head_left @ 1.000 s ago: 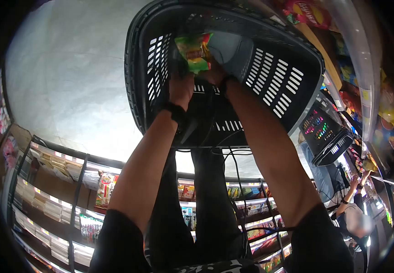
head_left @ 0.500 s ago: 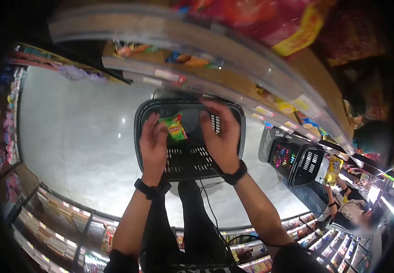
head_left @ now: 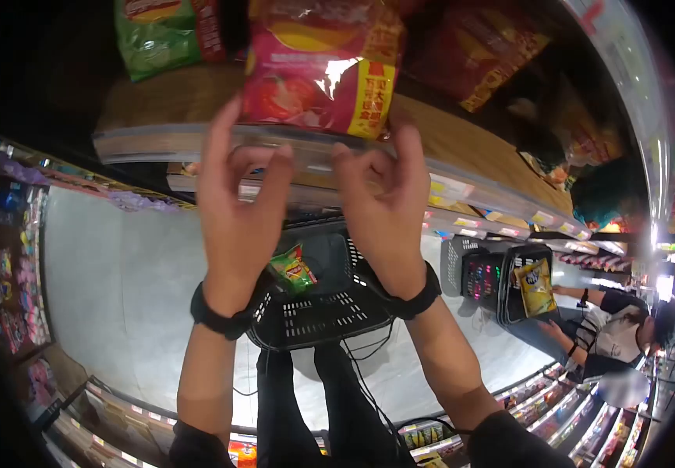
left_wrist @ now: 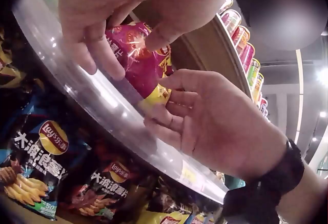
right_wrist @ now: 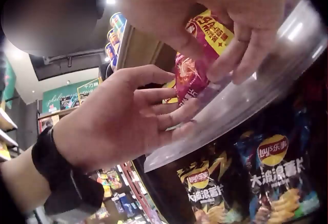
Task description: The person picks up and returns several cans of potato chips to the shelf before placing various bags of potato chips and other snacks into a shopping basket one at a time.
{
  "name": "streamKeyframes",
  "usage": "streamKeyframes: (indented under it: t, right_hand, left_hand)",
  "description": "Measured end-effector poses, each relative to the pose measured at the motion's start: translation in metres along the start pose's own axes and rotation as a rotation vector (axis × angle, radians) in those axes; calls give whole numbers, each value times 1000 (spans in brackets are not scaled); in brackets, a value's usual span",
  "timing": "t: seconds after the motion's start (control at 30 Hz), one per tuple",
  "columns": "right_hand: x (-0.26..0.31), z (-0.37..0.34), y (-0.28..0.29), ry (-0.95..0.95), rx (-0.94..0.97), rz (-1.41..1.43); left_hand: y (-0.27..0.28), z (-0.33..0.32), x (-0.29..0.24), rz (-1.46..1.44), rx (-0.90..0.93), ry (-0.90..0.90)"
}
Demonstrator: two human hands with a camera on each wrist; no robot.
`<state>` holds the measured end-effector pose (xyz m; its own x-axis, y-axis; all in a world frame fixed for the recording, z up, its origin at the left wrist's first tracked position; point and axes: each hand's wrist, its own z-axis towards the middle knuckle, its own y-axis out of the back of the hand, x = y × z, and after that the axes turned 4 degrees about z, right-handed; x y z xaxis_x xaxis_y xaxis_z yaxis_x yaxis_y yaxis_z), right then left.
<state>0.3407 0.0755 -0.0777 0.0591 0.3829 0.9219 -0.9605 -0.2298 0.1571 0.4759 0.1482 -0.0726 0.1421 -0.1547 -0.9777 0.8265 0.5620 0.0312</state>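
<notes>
The pink chip bag sits at twelve o'clock in the head view, on the shelf, its lower edge just behind or against the clear shelf lip; that lip looks like the likeliest trouble, since a low, straight pull could catch the bottom edge on it and fold or strain the wrapper. The film is glossy and appears puffed, so light fingertips at the lower corners alone might slide off, and uneven support could tip the bag to one side; squeezing hard to make up for that could crush what is inside. The green bag on the shelf at about nine o'clock and the dark red bag near three o'clock look far enough to the sides to be a lesser worry. At six o'clock, thin cables hang beside the basket and could snag if the arms or basket shift. As for the grip, the bag lies at one o'clock from the left hand and at eleven o'clock from the right hand, its two lower corners nearest them. Neither hand is clenched or wrapped round it: the fingers are loosely bent and parted, and I cannot tell whether every fingertip touches the film.
</notes>
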Motion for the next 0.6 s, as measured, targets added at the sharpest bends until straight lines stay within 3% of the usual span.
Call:
streamKeyframes:
  t: [0.1, 0.2, 0.3, 0.37, 0.5, 0.6]
  right_hand:
    - [7, -1, 11, 153, -79, -15]
    - [48, -14, 26, 114, -61, -12]
    - [53, -47, 44, 52, -30, 14]
    - [49, -83, 58, 47, 49, 24]
    - [43, -168, 72, -88, 106, 22]
    - [49, -196, 80, -137, 274, -111]
  left_hand:
    - [-3, -10, -27, 16, -43, -18]
    - [0, -29, -40, 7, -74, -105]
    - [10, -74, -30, 63, -47, -217]
    - [26, -116, -20, 287, -41, -311]
    - [47, -202, -18, 123, -60, -168]
    - [61, -251, 1, 207, -122, 29]
